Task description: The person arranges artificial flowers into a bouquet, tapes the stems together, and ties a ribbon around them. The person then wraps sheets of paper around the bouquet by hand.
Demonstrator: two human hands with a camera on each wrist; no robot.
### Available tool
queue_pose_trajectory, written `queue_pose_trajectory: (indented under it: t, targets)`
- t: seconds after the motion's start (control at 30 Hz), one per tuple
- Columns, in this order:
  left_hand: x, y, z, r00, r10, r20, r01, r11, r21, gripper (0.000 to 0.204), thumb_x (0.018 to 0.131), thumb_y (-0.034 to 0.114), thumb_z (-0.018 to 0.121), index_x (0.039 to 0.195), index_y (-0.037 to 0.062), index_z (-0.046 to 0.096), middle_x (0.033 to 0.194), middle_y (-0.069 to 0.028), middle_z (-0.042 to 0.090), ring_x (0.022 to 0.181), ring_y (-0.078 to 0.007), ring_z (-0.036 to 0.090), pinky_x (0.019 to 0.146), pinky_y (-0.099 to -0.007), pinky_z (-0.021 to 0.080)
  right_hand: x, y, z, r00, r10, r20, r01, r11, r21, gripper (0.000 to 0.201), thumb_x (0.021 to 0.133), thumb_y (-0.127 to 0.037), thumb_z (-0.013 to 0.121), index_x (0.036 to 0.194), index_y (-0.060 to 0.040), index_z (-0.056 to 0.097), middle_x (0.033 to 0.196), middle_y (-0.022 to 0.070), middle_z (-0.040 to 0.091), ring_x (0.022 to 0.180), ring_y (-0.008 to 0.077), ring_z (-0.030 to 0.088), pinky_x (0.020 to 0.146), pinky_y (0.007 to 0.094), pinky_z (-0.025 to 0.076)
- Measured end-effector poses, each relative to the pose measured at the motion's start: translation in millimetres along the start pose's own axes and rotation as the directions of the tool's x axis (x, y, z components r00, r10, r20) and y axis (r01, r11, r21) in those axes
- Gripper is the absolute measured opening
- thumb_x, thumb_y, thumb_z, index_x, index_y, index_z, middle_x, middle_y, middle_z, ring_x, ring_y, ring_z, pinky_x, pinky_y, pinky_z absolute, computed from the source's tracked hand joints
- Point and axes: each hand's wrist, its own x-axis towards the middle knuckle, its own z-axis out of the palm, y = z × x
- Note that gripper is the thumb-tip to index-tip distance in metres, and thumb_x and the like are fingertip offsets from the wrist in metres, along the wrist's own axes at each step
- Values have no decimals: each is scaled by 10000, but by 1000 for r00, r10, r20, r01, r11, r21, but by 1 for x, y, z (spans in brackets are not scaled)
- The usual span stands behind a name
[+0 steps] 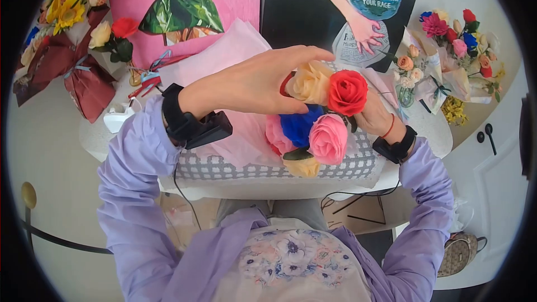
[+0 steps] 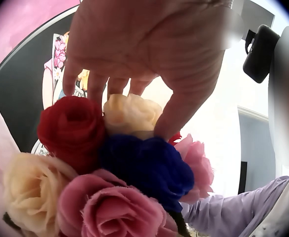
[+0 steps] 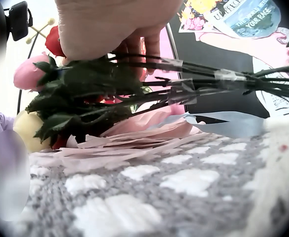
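A bouquet of artificial roses points its blooms toward me over the table. My left hand (image 1: 251, 78) reaches across from the left, thumb and fingers around a cream rose (image 2: 130, 112) at the top. Next to it are a red rose (image 1: 348, 92), a blue rose (image 1: 302, 128) and a pink rose (image 1: 328, 138); another cream rose (image 1: 302, 166) hangs lowest. Behind the blooms my right hand (image 1: 373, 118) grips the bouquet, partly hidden by the red rose. In the right wrist view, green leaves (image 3: 85, 96) and long dark stems (image 3: 211, 79) bound with clear tape extend sideways.
Pale pink tissue paper (image 1: 232, 140) lies on a grey-and-white woven mat (image 1: 215, 169) beneath the bouquet. A wrapped bouquet (image 1: 84, 75) stands at the left, more flowers (image 1: 458, 50) at the right. A small vase (image 1: 406, 96) sits at back right. Large pictures stand behind the table.
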Motion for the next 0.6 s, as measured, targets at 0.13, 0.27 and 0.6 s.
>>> queue_pose_trajectory:
  t: [0.13, 0.27, 0.6]
  targets:
    - [1, -5, 10, 1000, -1, -21, 1, 1000, 10, 673, 646, 30, 642, 1266, 48, 378, 1187, -118, 466, 1092, -224, 465, 935, -311, 358, 6, -12, -9, 999, 11, 46, -7, 997, -73, 286, 783, -97, 536, 1044, 11, 488, 1033, 170, 530, 889, 340, 537, 774, 365, 444]
    - [1, -6, 17, 994, 59, -96, -54, 997, 56, 592, 641, 29, 644, 1199, 49, 448, 1069, -107, 510, 986, -228, 512, 837, -308, 407, 4, -21, -8, 997, 57, -56, -58, 998, -13, 332, 702, -57, 598, 1013, 6, 500, 1004, 151, 534, 857, 313, 552, 731, 339, 456]
    - [1, 0, 28, 945, 98, -311, -37, 980, 195, 271, 653, 52, 652, 912, 14, 580, 776, -81, 567, 701, -227, 549, 661, -285, 443, 10, -29, -7, 973, 23, -230, -23, 1000, 1, 392, 619, -121, 734, 939, 2, 543, 869, 126, 557, 711, 258, 549, 609, 313, 438]
